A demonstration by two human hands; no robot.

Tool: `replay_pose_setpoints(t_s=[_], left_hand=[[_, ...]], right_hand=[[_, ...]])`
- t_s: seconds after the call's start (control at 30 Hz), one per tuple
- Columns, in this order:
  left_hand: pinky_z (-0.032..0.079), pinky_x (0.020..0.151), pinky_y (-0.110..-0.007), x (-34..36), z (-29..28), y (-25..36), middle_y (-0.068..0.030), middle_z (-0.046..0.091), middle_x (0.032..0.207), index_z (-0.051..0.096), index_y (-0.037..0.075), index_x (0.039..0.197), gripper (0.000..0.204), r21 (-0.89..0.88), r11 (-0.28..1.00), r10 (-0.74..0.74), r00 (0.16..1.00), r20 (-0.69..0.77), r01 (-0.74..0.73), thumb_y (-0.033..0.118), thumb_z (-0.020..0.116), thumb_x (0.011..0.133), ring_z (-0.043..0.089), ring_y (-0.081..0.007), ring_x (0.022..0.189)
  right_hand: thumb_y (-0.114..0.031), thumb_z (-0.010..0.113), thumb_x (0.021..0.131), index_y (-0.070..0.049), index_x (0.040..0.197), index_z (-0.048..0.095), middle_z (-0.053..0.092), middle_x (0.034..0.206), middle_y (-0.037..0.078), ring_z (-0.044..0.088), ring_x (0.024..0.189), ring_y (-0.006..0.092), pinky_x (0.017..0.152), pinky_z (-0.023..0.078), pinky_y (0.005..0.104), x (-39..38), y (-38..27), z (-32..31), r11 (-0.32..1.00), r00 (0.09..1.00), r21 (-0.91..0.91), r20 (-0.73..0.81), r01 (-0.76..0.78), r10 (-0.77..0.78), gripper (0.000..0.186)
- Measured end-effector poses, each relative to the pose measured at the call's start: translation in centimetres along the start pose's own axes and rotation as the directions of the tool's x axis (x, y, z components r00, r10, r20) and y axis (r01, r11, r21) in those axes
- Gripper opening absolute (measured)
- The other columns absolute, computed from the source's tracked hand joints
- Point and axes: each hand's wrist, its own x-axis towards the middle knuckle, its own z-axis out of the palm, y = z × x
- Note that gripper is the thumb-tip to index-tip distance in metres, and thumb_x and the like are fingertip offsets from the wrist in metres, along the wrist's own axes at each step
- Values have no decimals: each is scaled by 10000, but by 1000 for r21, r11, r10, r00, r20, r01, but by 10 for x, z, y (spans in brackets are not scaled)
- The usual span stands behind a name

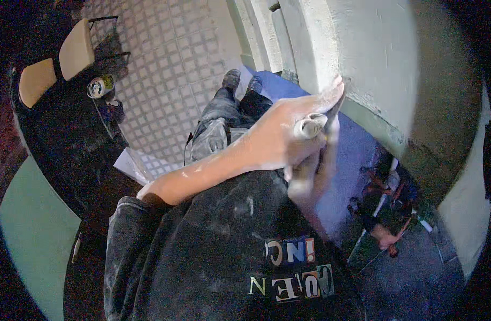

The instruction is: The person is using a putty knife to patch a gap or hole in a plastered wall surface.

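My left hand (291, 125), dusted with white, is closed around a short whitish cylinder (309, 128) whose round end faces up. It looks like a handle, but its kind is hidden by my fingers. The fingertips reach the white-coated edge of a wall opening (325, 59). Just below and behind it is my right hand (312, 176), blurred and partly covered by the left. Its fingers are smeared, and whether it grips the same thing cannot be made out.
A pale wall (382, 64) rises at the right. Blue sheeting (358, 155) covers the floor along it. Cluttered, dark items (387, 214) lie at the lower right. To the left stand beige-padded chairs (77, 51), an open can (98, 87) and a white flat box (132, 165). Patterned tiles (154, 69) extend behind.
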Motion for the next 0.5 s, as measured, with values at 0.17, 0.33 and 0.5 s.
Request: replay_pose_setpoints(t_s=[0.17,0.33,0.5], left_hand=[[512,880,-311,-9,5,2,-134,657,1071,387,88,1524,716,-39,999,-36,999,-18,35,10,603,845,627,-204,892],[505,924,-336,-5,8,4,-201,663,1072,417,60,1499,722,30,999,24,999,-43,-22,37,630,809,640,-254,922],[384,1095,-307,-5,12,9,-227,476,1489,378,-3,1499,728,-145,979,-139,989,40,143,34,612,811,535,-262,1318]], right_hand=[[-154,402,1049,47,1539,255,549,821,-6,412,593,44,519,342,217,-4,7,-21,989,993,-132,110,60,-46,550],[-168,418,1051,66,1514,305,551,809,-8,397,595,41,515,345,224,1,16,-20,996,999,-79,31,29,-26,530],[-220,426,1068,59,1513,306,577,965,43,458,675,57,571,383,216,4,17,-20,994,989,-13,106,106,-104,539]])
